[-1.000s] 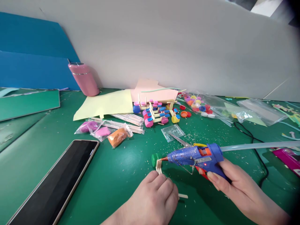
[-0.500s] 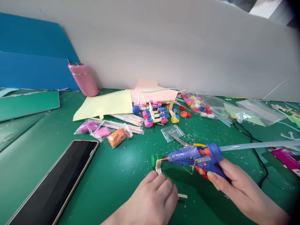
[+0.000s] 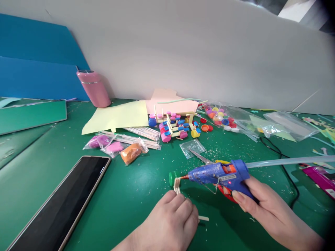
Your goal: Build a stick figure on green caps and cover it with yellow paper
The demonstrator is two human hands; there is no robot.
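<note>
The glue gun (image 3: 218,173) is the landmark here. Nearest, below and to the left of it, is the left hand (image 3: 171,221); its fingers are bent together, clamped on the small wooden piece (image 3: 177,185), whose lower part they hide. The right hand (image 3: 267,205) is below the glue gun on the right, its fingers closed around the handle. A pale stick (image 3: 203,218) comes out beside the left hand, below the gun. The phone (image 3: 62,202) lies well apart to the left of the gun.

The nozzle is at the top of the wooden piece, and the green cap (image 3: 172,178) is just beside this top; if the nozzle touches, I cannot tell. Directly behind the gun are the scissors (image 3: 201,157), partly covered by its body, with one blade over the small clear bag (image 3: 192,148). A black cable (image 3: 290,174) curves to the right of the gun, and the glue stick (image 3: 288,161) goes out from its rear above this cable.

Farther behind the gun, to the left, are the orange clay packet (image 3: 131,152), the wrapped sticks (image 3: 141,137) and the coloured models (image 3: 174,127). Farthest to the left, the pink cup (image 3: 94,89) stands near the wall (image 3: 183,52)
</note>
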